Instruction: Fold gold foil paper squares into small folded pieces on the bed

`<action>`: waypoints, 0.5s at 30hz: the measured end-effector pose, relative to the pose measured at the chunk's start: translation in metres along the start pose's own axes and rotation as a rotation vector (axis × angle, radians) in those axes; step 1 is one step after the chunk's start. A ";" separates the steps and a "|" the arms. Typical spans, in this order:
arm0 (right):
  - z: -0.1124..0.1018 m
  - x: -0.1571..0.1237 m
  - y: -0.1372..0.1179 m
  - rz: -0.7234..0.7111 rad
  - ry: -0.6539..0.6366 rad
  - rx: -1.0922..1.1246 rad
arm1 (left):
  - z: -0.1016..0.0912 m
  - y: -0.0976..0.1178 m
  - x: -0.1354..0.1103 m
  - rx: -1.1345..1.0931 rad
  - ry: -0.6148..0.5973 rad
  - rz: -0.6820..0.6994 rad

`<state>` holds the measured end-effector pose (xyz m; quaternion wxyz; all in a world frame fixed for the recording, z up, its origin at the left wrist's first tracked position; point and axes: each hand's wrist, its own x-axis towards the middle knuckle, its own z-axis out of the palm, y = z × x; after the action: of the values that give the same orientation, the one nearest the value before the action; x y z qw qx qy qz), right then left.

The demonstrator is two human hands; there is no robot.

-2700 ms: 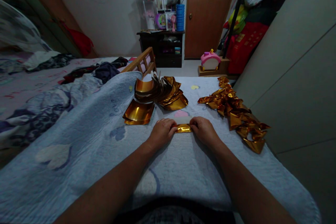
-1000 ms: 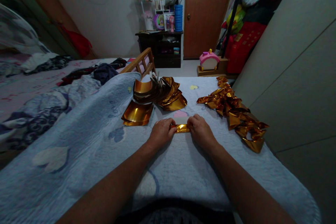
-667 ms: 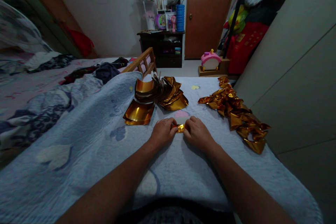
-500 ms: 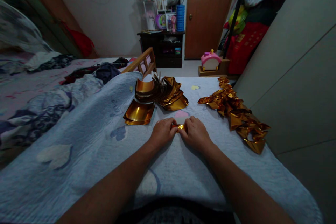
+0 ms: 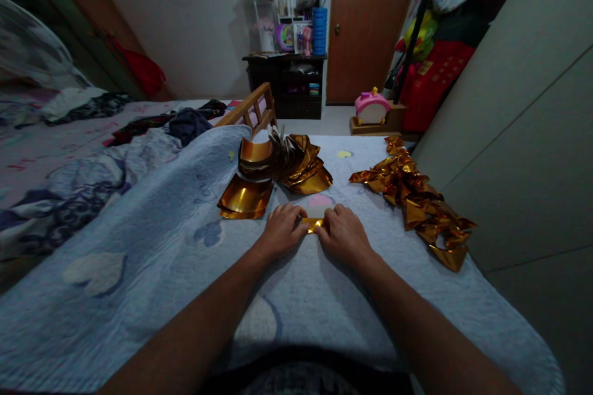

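A narrow folded strip of shiny gold foil paper [image 5: 314,226] lies between my hands on the light blue quilt [image 5: 319,296]. My left hand [image 5: 285,228] pinches its left end between thumb and fingers. At the right end, my right hand [image 5: 343,231] grips the strip the same way. Beyond my hands, a fanned stack of gold foil sheets [image 5: 306,166] rests on the quilt, and a smaller flat pile of gold sheets [image 5: 245,197] sits in front of it at the left. To the right lies a heap of folded gold foil pieces [image 5: 412,191].
A wooden rail [image 5: 252,105] stands behind the stack. A pale cabinet [image 5: 523,136] borders the quilt on the right. Rumpled bedding [image 5: 115,166] covers the left side. A pink toy [image 5: 372,107] and a dark shelf unit [image 5: 285,89] stand near the door [image 5: 365,31].
My left hand has shifted slightly left along the strip, so more gold shows between my hands. My right hand has barely moved. The stack and the heap look the same.
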<state>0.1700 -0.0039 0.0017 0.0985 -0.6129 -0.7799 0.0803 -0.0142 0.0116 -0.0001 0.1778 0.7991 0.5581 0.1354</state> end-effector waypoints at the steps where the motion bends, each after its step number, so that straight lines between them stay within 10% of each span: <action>1: 0.000 0.000 0.000 -0.003 0.000 -0.001 | -0.001 0.001 0.000 0.005 -0.010 -0.002; 15: -0.001 0.002 -0.001 0.022 -0.031 -0.014 | 0.006 0.003 0.000 0.088 0.000 -0.029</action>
<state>0.1694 -0.0023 0.0033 0.0813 -0.6206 -0.7752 0.0853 -0.0097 0.0099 -0.0041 0.1447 0.7980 0.5750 0.1080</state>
